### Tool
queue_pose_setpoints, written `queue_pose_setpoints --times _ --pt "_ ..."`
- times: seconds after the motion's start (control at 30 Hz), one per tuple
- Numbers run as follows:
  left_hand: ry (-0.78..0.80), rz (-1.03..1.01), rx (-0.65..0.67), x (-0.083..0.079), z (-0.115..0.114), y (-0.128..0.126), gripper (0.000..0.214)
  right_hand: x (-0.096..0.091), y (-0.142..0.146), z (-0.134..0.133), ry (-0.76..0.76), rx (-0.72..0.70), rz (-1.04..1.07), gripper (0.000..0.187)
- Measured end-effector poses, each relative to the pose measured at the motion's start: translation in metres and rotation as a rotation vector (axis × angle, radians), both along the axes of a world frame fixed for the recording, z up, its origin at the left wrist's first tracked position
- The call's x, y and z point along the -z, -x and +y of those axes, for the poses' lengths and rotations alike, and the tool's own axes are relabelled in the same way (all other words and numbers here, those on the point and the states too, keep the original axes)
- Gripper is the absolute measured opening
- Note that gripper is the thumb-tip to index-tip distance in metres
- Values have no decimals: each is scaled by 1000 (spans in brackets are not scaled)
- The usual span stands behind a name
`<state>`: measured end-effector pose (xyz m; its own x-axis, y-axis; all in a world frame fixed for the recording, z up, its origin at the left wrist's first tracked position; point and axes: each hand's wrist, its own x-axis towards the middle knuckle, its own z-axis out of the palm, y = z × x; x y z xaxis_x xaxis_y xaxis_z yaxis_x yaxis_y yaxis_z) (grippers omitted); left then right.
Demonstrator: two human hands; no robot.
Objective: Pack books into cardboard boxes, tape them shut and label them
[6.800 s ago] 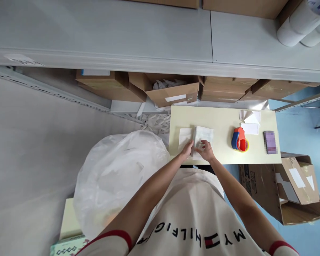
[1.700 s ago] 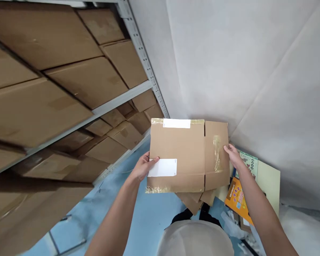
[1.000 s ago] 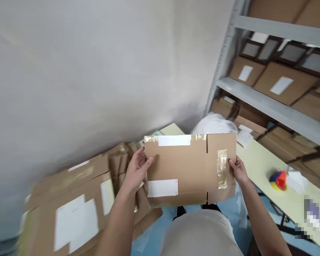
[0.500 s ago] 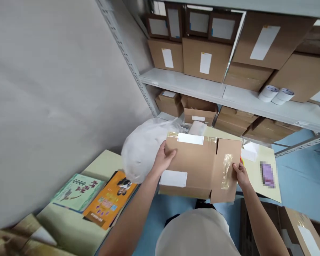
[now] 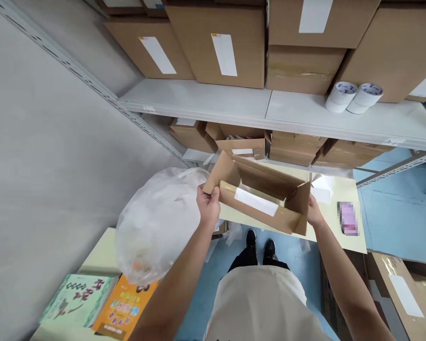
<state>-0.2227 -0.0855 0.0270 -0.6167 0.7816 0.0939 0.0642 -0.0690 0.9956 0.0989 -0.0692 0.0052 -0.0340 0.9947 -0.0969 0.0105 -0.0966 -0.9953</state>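
Between my two hands is an open cardboard box (image 5: 291,220), held up in front of the shelf with its hollow inside showing. A white label runs along its near wall. My left hand (image 5: 209,203) grips the left end, thumb at the corner by a raised flap. At the other end my right hand (image 5: 314,211) holds the right side, its fingers partly hidden behind the cardboard. Left of my left hand is a large translucent plastic bag (image 5: 156,222) with light-coloured contents.
A pale table (image 5: 348,192) carries a blurred purple item (image 5: 348,218) and white paper. Two stacks of tape rolls (image 5: 342,96) stand on the grey shelf (image 5: 227,102) among cardboard boxes. Books (image 5: 80,298) lie lower left. More boxes (image 5: 401,284) sit on the floor at right.
The box has turned from its flat labelled outside to show its open inside. My right hand has shifted slightly left and up. The view has moved closer to the shelf.
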Motion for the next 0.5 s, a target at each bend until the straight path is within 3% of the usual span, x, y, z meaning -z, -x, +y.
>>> queue_pose_setpoints --times 0.1,0.23,0.33,0.5 --pt "97 33 -7 15 1 -4 36 -8 13 0 58 18 44 47" --pt "155 59 -6 23 6 1 27 -22 20 -15 106 158 12 61" --pt "192 30 105 22 8 11 27 -35 20 -35 112 122 17 75" --pt "218 43 327 18 8 29 28 -52 25 -53 117 98 -111 68"
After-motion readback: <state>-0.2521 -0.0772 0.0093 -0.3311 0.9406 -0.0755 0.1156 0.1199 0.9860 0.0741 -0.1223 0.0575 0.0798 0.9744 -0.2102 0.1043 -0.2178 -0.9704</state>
